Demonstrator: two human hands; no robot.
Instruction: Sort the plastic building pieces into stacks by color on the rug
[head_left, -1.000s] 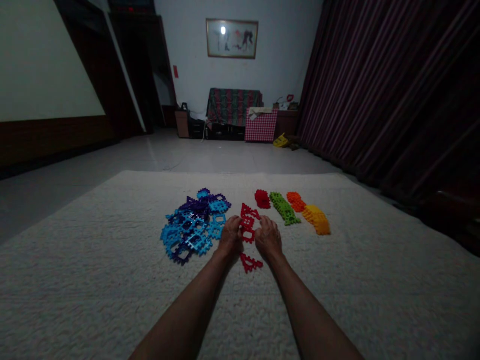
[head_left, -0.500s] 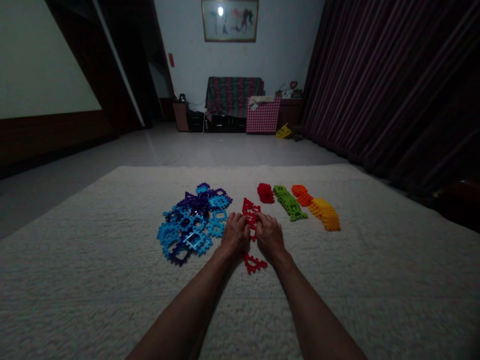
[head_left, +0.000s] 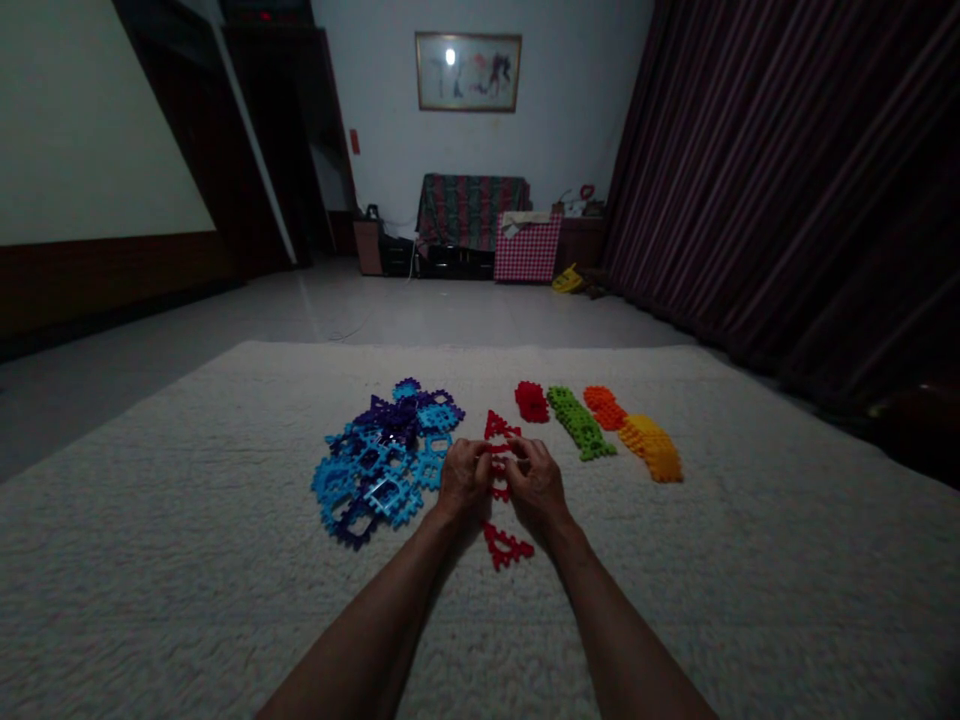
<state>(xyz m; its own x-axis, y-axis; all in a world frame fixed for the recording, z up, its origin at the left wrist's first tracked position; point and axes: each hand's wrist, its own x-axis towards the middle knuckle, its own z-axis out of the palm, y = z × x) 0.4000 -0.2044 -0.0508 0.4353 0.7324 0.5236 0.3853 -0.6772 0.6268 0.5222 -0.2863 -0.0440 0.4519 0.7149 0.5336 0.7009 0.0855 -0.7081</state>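
Low over the pale mat, my left hand (head_left: 466,478) and my right hand (head_left: 537,480) face each other, fingers closed on red toothed building pieces (head_left: 500,492) between them. My fingers partly cover these pieces, so how they join cannot be made out. Just beyond my fingertips lies a red triangular piece (head_left: 498,425). Another red triangular piece (head_left: 506,547) rests on the mat nearer to me, between my wrists. Left of my left hand spreads a loose pile of light blue and dark purple toothed pieces (head_left: 390,455).
Right of my hands lie a red stack (head_left: 532,401), a green row (head_left: 579,423), an orange stack (head_left: 604,408) and a yellow stack (head_left: 652,446) of pieces. The textured mat (head_left: 750,560) ends before a tiled floor. Farther back stand cloth-covered furniture (head_left: 472,212) and, at right, dark curtains (head_left: 720,170).
The view has tipped up slightly, so the scene sits lower. Between my hands the red pieces have tilted and show more edge-on. Both hands keep their hold.
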